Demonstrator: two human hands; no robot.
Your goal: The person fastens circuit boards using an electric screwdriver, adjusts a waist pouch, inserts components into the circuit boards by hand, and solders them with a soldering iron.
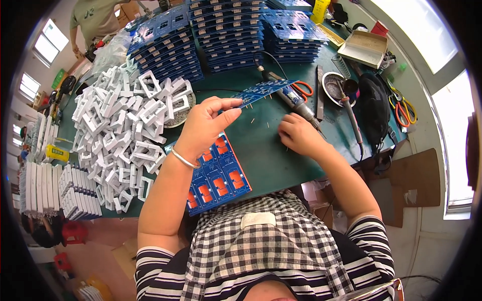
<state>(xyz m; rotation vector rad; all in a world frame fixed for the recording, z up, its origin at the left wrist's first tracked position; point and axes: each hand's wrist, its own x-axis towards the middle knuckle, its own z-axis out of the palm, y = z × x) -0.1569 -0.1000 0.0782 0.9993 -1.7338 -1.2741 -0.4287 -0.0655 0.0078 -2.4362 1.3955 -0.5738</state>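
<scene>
My left hand (207, 123) pinches the near left edge of a blue circuit board panel (263, 90), holding it tilted above the green table. Thin pins stick out from the panel's underside. Lower down, below my left wrist, lies another blue board panel (217, 175) with orange showing through its cut-outs. My right hand (300, 134) rests low over the table with its fingers curled together; whatever they hold, if anything, is hidden. Just beyond it lies an electric screwdriver (301, 106), its tip pointing toward the lower right. A few tiny pins (252, 121) are scattered between my hands.
White plastic frames (120, 130) form a big heap at left. Tall stacks of blue panels (226, 37) line the back. To the right are orange-handled scissors (303, 90), a soldering iron (352, 118), a round dish (331, 83) and a black pouch (374, 108). Another person (93, 22) stands far left.
</scene>
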